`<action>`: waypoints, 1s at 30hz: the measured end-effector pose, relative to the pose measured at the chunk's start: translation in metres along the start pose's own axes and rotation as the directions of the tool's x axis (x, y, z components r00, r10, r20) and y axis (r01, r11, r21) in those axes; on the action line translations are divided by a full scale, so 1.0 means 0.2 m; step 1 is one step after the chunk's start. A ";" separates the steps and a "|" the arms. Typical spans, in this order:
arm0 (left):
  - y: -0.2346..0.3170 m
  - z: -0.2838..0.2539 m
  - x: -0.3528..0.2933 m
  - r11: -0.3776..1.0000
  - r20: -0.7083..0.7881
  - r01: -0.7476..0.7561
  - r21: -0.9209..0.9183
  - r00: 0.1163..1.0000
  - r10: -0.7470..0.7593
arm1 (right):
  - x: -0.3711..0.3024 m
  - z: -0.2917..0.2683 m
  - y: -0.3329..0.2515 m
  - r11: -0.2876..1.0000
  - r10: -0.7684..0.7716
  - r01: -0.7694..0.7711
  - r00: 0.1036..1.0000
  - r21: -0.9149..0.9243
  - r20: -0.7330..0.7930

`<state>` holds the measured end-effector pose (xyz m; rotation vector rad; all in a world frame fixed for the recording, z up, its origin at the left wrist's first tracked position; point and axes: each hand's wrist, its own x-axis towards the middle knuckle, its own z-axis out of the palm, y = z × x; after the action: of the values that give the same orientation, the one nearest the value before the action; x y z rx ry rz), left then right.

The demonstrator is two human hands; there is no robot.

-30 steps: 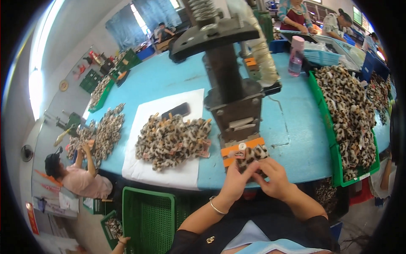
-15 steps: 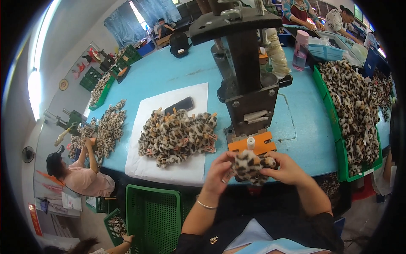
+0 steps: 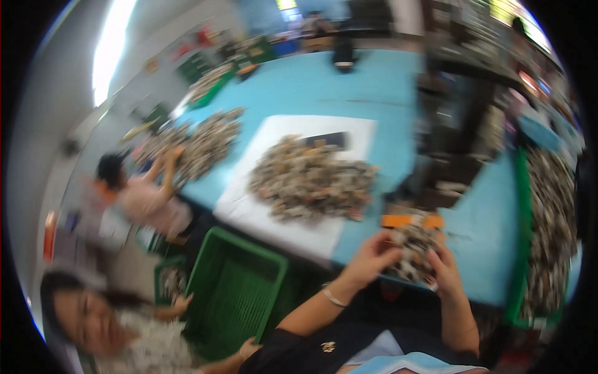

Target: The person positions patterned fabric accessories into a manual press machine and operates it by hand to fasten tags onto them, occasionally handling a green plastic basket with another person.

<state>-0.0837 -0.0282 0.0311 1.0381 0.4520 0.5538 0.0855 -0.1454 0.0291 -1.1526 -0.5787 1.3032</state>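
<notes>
Two hands together at the near edge of the blue table [image 3: 311, 81]. Left hand [image 3: 369, 260] with fingers curled round the left side of a small spotted bundle [image 3: 412, 252], brown, black and cream. Right hand [image 3: 446, 271] curled round the right side of the same bundle, thumb up against it. Both hands closed on it, holding it just above the table edge. A thin bracelet [image 3: 333, 298] on the left wrist. An orange strip [image 3: 411, 220] just behind the bundle, touching its far side or very close; too blurry to say which.

Behind the strip, a dark metal machine [image 3: 458, 124] standing on the table, all smeared and fuzzy. To the left of the hands, a white sheet [image 3: 261, 206] with a big heap of the same spotted pieces [image 3: 311, 177] on top. A flat black thing [image 3: 326, 139] at the far side of that heap. On the right, a long green bin [image 3: 518, 206] full of more spotted pieces.

Below the table edge, an open green crate [image 3: 233, 290] on the floor. Farther left, another pile [image 3: 199, 140] on the table and a person in pink [image 3: 146, 196] reaching up to it. Another person low in the left corner, with a hand [image 3: 180, 304] at the crate's near side.
</notes>
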 end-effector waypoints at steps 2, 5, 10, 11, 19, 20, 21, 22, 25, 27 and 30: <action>0.00 0.06 -0.01 0.995 0.128 0.011 -0.100 0.992 0.002 | -0.05 0.10 -0.05 0.987 -0.155 0.154 0.988 -0.043 -0.008; 0.01 0.13 -0.02 1.000 0.035 -0.001 0.023 0.999 0.000 | -0.11 0.05 0.03 0.976 -0.186 0.175 0.979 -0.125 -0.080; 0.04 0.10 -0.22 0.995 -0.119 -0.082 0.057 0.989 0.088 | 0.02 -0.18 0.34 0.924 -0.315 0.278 0.942 -0.262 -0.113; 0.05 0.09 -0.25 0.994 -0.155 -0.096 0.055 0.982 0.104 | 0.04 -0.16 0.35 0.926 -0.301 0.272 0.951 -0.263 -0.077; 0.01 -0.06 -0.38 0.984 -0.110 -0.150 -0.094 0.984 0.140 | 0.01 0.16 0.30 0.786 -0.532 0.582 0.809 -0.211 0.251; 0.00 -0.08 -0.39 0.985 -0.109 -0.145 -0.097 0.985 0.135 | -0.03 0.15 0.34 0.917 -0.279 0.191 0.935 -0.351 -0.220; 0.03 -0.10 -0.41 0.989 -0.114 -0.115 -0.092 0.988 0.104 | -0.07 0.23 0.28 0.917 -0.276 0.187 0.935 -0.352 -0.224; 0.04 -0.12 -0.41 0.993 -0.120 -0.084 -0.088 0.990 0.074 | -0.10 0.35 0.15 0.821 -0.293 0.224 0.955 -0.525 -0.050; 0.04 -0.13 -0.48 0.987 -0.195 -0.143 -0.078 0.973 0.126 | -0.13 0.44 0.07 0.677 -0.263 0.308 0.950 -0.669 0.171; 0.04 -0.14 -0.48 0.986 -0.205 -0.137 -0.098 0.972 0.115 | -0.13 0.44 0.06 0.646 -0.274 0.306 0.948 -0.699 0.162; 0.03 -0.16 -0.48 0.986 -0.213 -0.121 -0.117 0.972 0.094 | -0.13 0.46 0.06 0.643 -0.286 0.315 0.944 -0.698 0.163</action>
<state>-0.1781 -0.0644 0.0305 0.8881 0.5380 0.7835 -0.0053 -0.1416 0.0598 -1.5765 -1.3382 0.7977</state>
